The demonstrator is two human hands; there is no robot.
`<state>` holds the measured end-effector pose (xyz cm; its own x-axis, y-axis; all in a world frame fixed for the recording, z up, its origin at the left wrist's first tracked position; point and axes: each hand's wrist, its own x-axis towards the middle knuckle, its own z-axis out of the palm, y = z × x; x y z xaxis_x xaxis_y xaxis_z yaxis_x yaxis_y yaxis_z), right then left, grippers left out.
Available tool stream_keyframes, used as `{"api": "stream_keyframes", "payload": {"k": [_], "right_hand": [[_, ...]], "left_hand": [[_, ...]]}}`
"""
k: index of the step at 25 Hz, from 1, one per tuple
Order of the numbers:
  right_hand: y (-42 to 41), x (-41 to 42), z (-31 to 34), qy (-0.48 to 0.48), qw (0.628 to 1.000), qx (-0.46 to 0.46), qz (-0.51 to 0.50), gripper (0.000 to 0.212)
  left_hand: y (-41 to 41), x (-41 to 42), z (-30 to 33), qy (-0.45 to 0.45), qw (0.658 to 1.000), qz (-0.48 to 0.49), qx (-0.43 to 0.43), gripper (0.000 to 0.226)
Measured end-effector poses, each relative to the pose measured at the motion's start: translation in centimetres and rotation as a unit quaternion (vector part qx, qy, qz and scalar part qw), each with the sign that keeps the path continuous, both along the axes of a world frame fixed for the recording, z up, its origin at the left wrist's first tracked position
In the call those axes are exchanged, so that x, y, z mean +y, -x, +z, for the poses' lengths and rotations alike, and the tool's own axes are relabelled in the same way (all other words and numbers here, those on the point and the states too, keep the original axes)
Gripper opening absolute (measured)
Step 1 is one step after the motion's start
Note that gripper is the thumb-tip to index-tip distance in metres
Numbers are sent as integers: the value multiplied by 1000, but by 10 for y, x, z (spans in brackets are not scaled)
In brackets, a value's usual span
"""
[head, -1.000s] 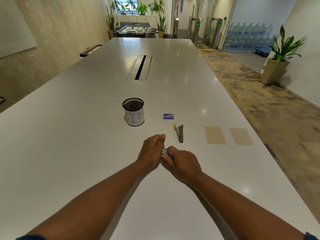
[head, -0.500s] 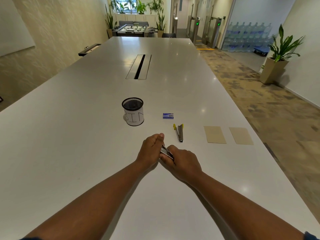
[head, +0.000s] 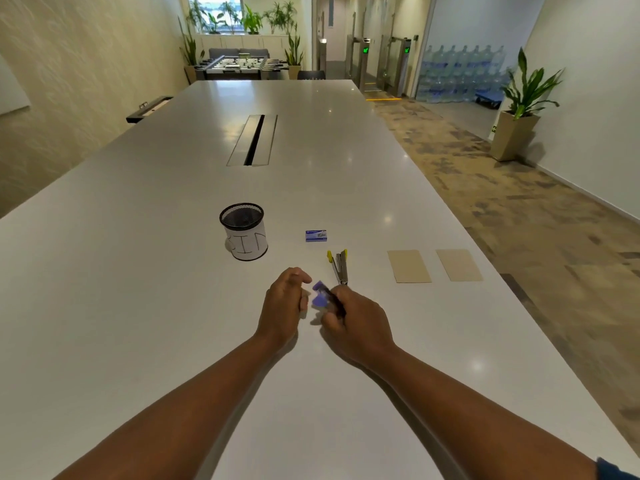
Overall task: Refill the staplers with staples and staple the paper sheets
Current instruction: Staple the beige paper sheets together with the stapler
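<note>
My right hand (head: 356, 322) grips a purple stapler (head: 320, 295) just above the white table (head: 138, 271); its purple ends point toward my left hand. The stapler is motion-blurred. My left hand (head: 282, 304) is beside it, a small gap apart, fingers loosely curled and holding nothing. A yellow stapler (head: 338, 266) lies swung open on the table just beyond my right hand. A small blue staple box (head: 316, 235) sits farther back. Two tan paper sheets (head: 408, 266) (head: 459, 265) lie side by side to the right.
A black mesh cup (head: 244, 232) with a white label marked BIN stands left of the staple box. A cable slot (head: 254, 140) runs down the table's middle. The table's right edge drops to a patterned floor; a potted plant (head: 519, 109) stands by the wall.
My hands were pressed together over the stapler; now the left hand has pulled away to the left and the purple stapler shows in my right hand.
</note>
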<state>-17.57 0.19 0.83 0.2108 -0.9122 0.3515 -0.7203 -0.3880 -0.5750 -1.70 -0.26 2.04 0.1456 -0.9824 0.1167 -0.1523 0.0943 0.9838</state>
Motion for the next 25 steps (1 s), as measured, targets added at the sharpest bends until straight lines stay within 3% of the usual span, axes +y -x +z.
{"api": "stream_keyframes", "payload": {"k": [4, 9, 15, 19, 22, 25], "right_hand": [[40, -3, 7, -32, 984, -145, -103, 7], [113, -27, 18, -44, 967, -141, -209, 7], [152, -42, 3, -98, 914, -318, -232, 12], [154, -45, -2, -90, 909, -342, -219, 15], [155, -46, -4, -89, 905, -357, -215, 13], [154, -46, -4, -88, 902, -367, -210, 13]], "left_hand": [[34, -6, 12, 49, 998, -7, -48, 23], [101, -44, 23, 64, 978, -93, -173, 13], [155, -101, 19, 38, 882, -216, -417, 73], [166, -129, 15, -8, 834, -252, -492, 88], [167, -136, 10, -18, 809, -256, -529, 86], [166, -136, 8, 26, 796, -227, -561, 55]]}}
